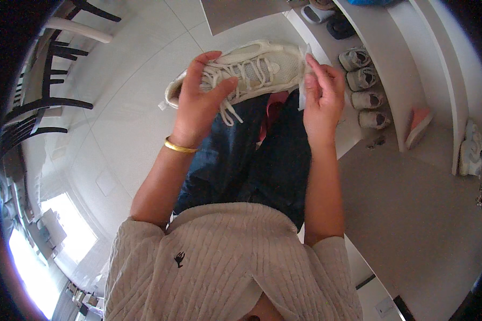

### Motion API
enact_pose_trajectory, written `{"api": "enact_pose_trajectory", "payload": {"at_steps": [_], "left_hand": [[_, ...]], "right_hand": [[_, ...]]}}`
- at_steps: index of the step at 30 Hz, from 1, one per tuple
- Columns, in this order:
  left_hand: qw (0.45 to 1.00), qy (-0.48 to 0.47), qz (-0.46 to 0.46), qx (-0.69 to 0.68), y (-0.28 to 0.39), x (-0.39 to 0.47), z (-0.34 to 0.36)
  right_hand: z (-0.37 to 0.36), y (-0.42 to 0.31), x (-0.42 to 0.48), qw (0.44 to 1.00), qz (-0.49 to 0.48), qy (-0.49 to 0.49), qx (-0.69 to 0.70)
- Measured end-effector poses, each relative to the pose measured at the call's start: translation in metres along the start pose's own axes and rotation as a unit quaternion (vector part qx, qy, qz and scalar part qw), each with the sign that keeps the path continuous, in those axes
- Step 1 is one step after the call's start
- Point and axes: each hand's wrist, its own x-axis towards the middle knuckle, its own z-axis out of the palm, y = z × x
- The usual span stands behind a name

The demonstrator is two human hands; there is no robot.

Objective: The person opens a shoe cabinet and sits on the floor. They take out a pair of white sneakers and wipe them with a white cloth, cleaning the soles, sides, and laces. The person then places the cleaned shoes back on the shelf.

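A cream lace-up sneaker (279, 68) with a mesh upper lies sideways in front of me, above my dark trousers. Across its laced, heel-side part my left hand (203, 90) grips it, thumb over the laces. Loose lace ends (229, 114) dangle over the near side. My right hand (325, 88) pinches a thin white wipe or tissue (302, 90) between thumb and fingers. That sheet lies against the toe end of the sneaker. The sole is mostly turned away from view.
To the right, a white shoe cabinet (369, 44) with an open door holds several shoes (367, 100) and slippers (316, 15). A coral shoe (418, 125) rests on another shelf. Chairs with dark legs (50, 102) stand at the left on the pale tiled floor (132, 64).
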Motion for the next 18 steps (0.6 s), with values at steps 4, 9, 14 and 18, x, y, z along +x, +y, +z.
{"api": "enact_pose_trajectory", "payload": {"at_steps": [4,9,14,18], "left_hand": [[0.998,-0.011,0.030,0.045,-0.007,0.000,0.008],[1.000,-0.012,0.015,0.018,-0.010,0.007,0.011],[1.000,0.000,0.019,0.001,-0.018,0.009,0.009],[0.999,0.006,-0.027,-0.039,-0.014,0.011,0.002]], "right_hand": [[0.009,0.014,-0.007,0.999,0.002,0.016,-0.042],[0.015,0.022,-0.014,0.997,0.003,0.054,-0.049],[0.013,0.020,-0.042,0.999,-0.004,0.003,-0.054],[-0.005,0.016,-0.060,0.982,0.108,-0.147,0.048]]}}
